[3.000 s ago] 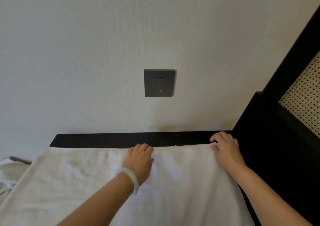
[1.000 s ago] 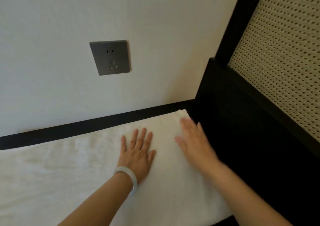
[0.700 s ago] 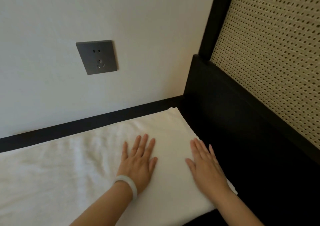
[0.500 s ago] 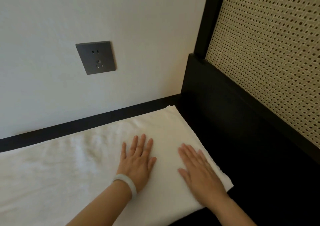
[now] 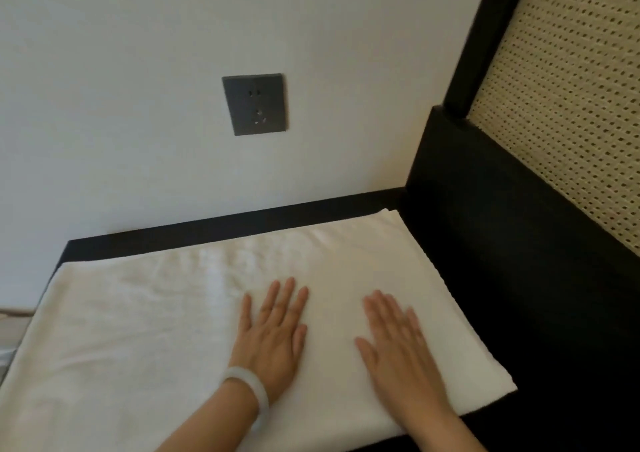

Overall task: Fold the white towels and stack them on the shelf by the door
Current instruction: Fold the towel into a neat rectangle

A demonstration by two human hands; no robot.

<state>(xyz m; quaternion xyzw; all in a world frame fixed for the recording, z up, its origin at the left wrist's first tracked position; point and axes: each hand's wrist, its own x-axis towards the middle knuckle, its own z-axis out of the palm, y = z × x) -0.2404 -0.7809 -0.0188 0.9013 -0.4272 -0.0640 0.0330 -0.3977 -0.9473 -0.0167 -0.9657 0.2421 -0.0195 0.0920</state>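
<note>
A white towel [image 5: 145,313] lies spread flat on a black surface [image 5: 221,228] that runs along the wall. My left hand [image 5: 273,337] presses flat on the towel with fingers straight and spread; a pale bangle sits on its wrist. My right hand [image 5: 398,344] lies flat on the towel to the right of it, fingers straight, a short way in from the towel's right edge. Both hands rest on the right half of the towel, palms down. The towel's near left corner runs out of frame.
A dark grey wall socket [image 5: 254,104] sits on the white wall above the towel. A black frame with a woven cane panel [image 5: 568,119] rises close on the right. More pale cloth [image 5: 7,327] shows at the far left edge.
Both hands went from gripping the towel's far edge to lying flat on it. My right hand has slid back toward me along the towel's right side; the left has stayed put.
</note>
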